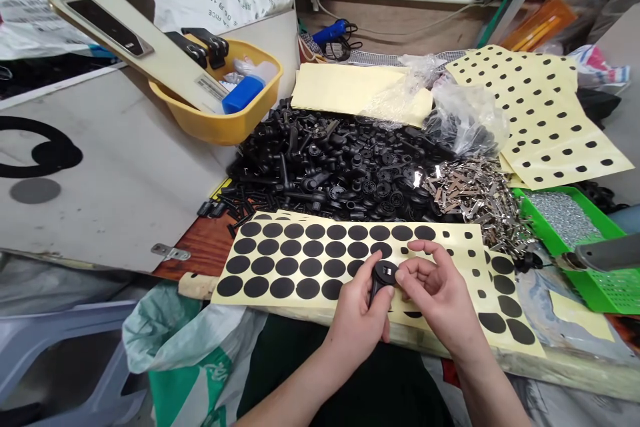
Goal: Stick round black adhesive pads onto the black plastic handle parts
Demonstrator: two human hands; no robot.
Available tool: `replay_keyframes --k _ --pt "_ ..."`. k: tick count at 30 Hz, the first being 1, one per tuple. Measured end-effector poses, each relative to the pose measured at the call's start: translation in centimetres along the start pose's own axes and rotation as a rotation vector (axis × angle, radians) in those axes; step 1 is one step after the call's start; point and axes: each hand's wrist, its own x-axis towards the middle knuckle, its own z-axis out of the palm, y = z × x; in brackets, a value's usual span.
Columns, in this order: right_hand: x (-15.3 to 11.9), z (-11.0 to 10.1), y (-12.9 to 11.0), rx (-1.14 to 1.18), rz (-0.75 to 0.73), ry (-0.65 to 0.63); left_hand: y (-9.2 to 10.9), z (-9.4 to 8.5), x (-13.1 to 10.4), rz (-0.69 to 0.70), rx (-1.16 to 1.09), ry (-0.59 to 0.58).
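Observation:
My left hand [361, 303] is closed around a black plastic part [385, 273] with a round head and a short handle pointing down. A small light rectangular spot shows on the round head. My right hand [434, 287] touches the right edge of that head with thumb and index finger, its other fingers curled; whether anything small is between the fingertips is hidden. Both hands are over a cream sheet [325, 240] of round black stickers at the table's front edge. Several round stickers are gone on its right side, where small black dots show.
Behind the sheet lies a heap of black parts [340, 160], with metal clips [470, 193] to its right. A green tray [615, 293] of small silvery pieces stands right, crossed by a grey tool [610, 257]. A yellow basket [215, 123] holds a phone [165, 57].

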Motion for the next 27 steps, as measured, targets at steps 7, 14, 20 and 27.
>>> replay_keyframes --k 7,14,20,27 --pt "-0.02 -0.14 0.39 0.040 0.017 -0.019 -0.12 0.09 0.06 -0.004 0.009 0.003" --pt "-0.07 -0.22 0.59 0.076 0.013 -0.026 -0.14 -0.01 -0.02 -0.001 -0.005 -0.003" --pt "-0.21 -0.22 0.89 0.082 0.001 -0.033 -0.08 0.00 0.12 -0.001 -0.012 0.003" --pt "-0.29 -0.24 0.92 0.033 0.002 -0.017 -0.15 0.10 0.05 0.006 -0.026 0.006"
